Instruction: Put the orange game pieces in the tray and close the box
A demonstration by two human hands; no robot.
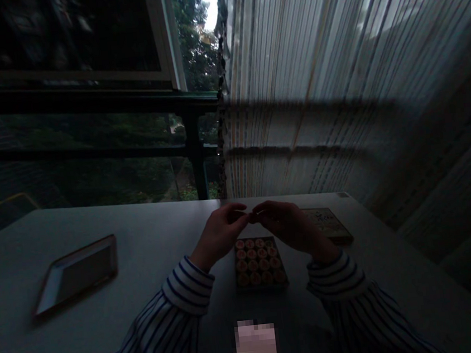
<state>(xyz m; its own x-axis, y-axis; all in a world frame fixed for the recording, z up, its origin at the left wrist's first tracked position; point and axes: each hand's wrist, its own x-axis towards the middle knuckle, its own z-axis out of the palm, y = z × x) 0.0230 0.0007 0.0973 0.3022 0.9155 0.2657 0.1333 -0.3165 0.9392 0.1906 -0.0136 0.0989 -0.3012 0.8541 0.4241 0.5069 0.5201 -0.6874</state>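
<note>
Both hands meet above the far edge of a small box (287, 282), which holds rows of round Chinese chess pieces (254, 264) with reddish marks. My left hand (218, 233) is closed in a pinch, thumb and fingertips together. Opposite it, my right hand (286, 227) pinches too, its fingertips touching those of the left. A small dark thing seems to sit between the fingertips, too dim and too covered to name. Part of the box's far right corner lies close under my right hand.
A patterned flat box or lid (331, 227) lies behind my right hand. On the left of the white table (149, 236) rests a shallow rimmed tray (112, 262). Beyond the table stand a dark railing (194, 147) and a striped curtain (291, 69).
</note>
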